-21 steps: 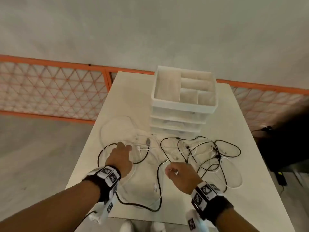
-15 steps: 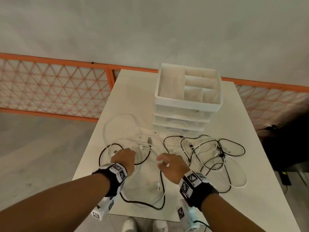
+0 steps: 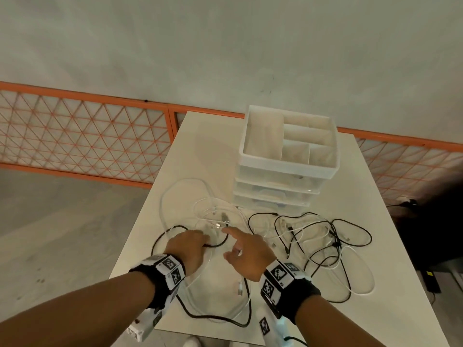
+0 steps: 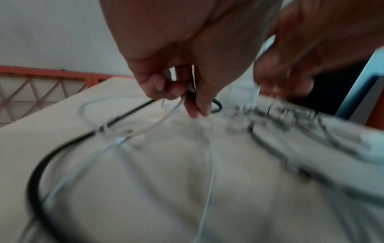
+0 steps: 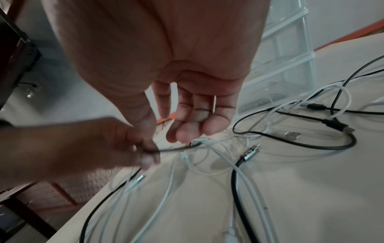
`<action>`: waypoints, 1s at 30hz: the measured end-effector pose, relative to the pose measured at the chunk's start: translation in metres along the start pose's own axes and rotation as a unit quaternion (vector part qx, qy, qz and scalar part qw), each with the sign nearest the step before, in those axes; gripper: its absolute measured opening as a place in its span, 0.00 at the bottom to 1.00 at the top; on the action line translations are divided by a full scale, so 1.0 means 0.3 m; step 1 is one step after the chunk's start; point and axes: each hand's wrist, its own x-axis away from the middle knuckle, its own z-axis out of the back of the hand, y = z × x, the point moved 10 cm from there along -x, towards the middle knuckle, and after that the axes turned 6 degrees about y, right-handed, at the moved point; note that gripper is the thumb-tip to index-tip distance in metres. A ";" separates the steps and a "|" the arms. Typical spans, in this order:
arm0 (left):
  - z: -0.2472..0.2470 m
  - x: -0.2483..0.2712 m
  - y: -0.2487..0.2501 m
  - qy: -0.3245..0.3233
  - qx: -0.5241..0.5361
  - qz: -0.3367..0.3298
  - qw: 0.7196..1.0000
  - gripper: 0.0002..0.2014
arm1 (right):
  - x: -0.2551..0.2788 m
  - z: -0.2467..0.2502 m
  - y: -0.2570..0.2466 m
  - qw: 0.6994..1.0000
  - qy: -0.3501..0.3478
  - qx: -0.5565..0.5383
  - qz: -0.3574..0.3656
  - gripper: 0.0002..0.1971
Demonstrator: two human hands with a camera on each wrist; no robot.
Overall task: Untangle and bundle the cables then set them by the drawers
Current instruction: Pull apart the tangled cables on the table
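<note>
Barely begun: cables (image 3: 313, 236) lie tangled before the drawers (image 3: 280, 189); left hand (image 3: 190, 249) pinches black and white strands, right hand (image 3: 248, 254) hovers empty, fingers loose.

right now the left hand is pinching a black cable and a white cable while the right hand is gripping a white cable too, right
Not quite. The left hand does pinch a black cable and a white cable, but the right hand grips nothing: the right wrist view shows its fingers loosely bent above the cables, holding none.
</note>
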 end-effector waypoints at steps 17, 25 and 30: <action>0.240 0.010 -0.151 0.075 0.283 0.140 0.946 0.12 | 0.090 0.757 0.013 0.847 0.386 -0.365 -0.017 0.10; 0.505 0.046 0.080 0.053 0.495 -0.032 0.867 0.10 | 0.098 0.570 0.109 0.929 0.245 -0.268 -0.068 0.13; 0.497 0.052 0.189 0.001 0.125 -0.137 0.983 0.23 | 0.102 0.607 -0.029 0.921 0.236 -0.307 0.047 0.24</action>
